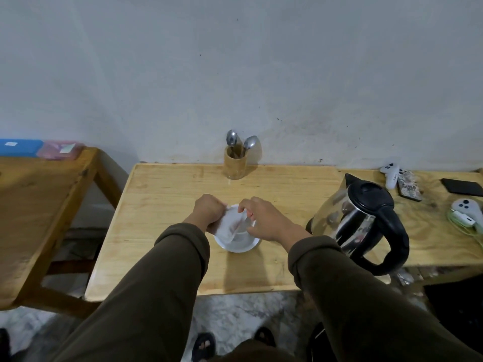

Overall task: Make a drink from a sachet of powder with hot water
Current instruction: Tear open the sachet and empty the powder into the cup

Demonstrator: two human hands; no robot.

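A white cup (239, 244) stands near the middle of the wooden table (167, 194). Directly above the cup, both hands hold a white sachet (230, 226). My left hand (209, 211) grips its left end in a fist. My right hand (261, 219) pinches its upper right part with fingertips. The sachet looks blurred, and I cannot tell whether it is torn. A steel electric kettle (350, 220) with a black lid and handle stands at the right, close to my right wrist.
A bamboo holder (235, 163) with two spoons stands at the back by the wall. Game controllers (390, 173), phones (461, 186) and a cable lie on the table at the far right. A second wooden table (36, 205) with plastic boxes (60, 150) stands left, across a gap.
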